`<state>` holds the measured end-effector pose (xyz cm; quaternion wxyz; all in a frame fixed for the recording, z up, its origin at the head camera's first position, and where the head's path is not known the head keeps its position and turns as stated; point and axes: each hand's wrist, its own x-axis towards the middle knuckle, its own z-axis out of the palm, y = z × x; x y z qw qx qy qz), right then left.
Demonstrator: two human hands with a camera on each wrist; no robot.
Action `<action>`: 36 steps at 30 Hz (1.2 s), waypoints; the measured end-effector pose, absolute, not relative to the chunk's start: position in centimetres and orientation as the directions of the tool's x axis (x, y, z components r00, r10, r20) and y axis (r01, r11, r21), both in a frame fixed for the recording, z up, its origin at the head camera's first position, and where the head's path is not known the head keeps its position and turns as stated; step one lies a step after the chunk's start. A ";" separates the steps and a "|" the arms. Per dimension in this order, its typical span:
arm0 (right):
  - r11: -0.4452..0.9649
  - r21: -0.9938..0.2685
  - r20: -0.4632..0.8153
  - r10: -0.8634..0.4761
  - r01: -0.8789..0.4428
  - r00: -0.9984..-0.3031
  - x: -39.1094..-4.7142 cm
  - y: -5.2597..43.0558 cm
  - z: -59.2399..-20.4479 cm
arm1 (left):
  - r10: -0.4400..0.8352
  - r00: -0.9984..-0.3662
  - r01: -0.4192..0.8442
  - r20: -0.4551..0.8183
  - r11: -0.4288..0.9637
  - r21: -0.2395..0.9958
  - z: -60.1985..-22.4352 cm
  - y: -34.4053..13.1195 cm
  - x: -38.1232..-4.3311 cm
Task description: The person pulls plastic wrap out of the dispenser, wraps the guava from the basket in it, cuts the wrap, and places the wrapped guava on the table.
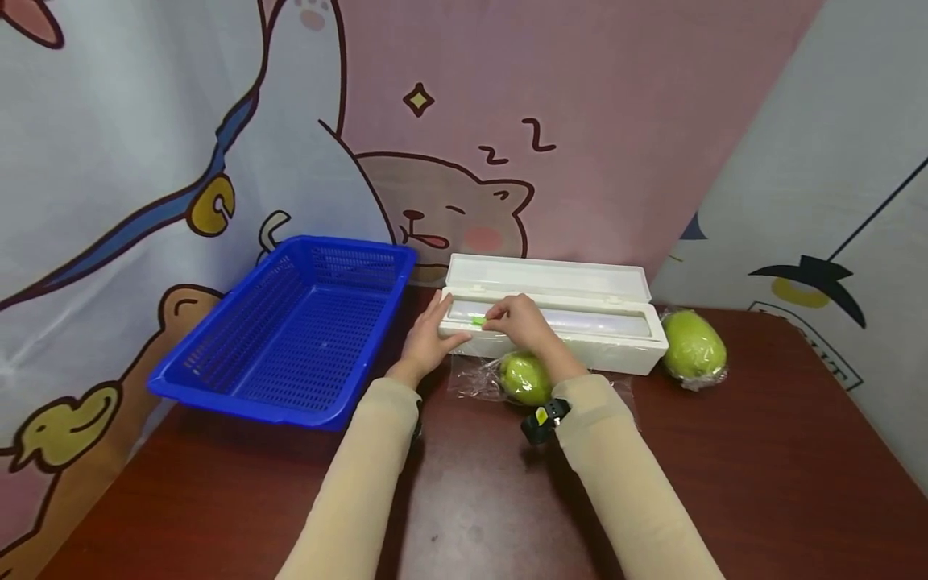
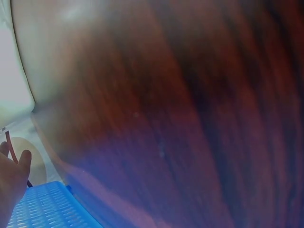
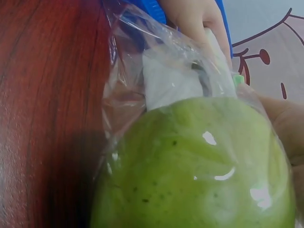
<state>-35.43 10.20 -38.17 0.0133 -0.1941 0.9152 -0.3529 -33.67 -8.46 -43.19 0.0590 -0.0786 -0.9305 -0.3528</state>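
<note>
A long white cling film dispenser box (image 1: 558, 351) stands near the back of the table with its lid raised, a clear roll (image 1: 594, 321) inside. At its left end, my left hand (image 1: 424, 342) grips the box, thumb on the front face. My right hand (image 1: 524, 321) pinches a small green slide cutter (image 1: 478, 321) near the left end of the box. Below my right wrist, a green fruit (image 1: 524, 379) lies on clear film in front of the box. Close up in the right wrist view, this fruit (image 3: 194, 166) is covered by wrinkled transparent film.
A blue plastic basket (image 1: 246, 411) stands at the left. Another green fruit (image 1: 693, 345), wrapped in film, rests beside the box's right end. The dark wooden table (image 1: 464, 515) meets a cartoon-printed cloth (image 1: 609, 97) at the back.
</note>
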 end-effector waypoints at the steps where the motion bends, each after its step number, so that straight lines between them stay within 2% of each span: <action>1: 0.679 -0.646 0.113 -0.367 -0.349 -0.923 -35.4 10.3 -38.1 | 0.106 -0.980 0.190 0.167 0.736 0.649 -43.2 -8.4 -33.7; 11: 0.673 -0.635 0.131 -0.389 -0.378 -0.912 -35.0 11.2 -38.1 | 0.099 -0.982 0.182 0.162 0.741 0.647 -43.4 -8.5 -33.7; 25: 0.673 -0.659 0.100 -0.364 -0.336 -0.926 -35.1 11.9 -38.2 | 0.102 -0.982 0.184 0.161 0.732 0.656 -43.4 -8.3 -33.7; 36: 0.661 -0.684 0.088 -0.343 -0.307 -0.935 -35.0 14.3 -38.4 | 0.104 -0.983 0.181 0.154 0.728 0.661 -43.2 -8.3 -33.5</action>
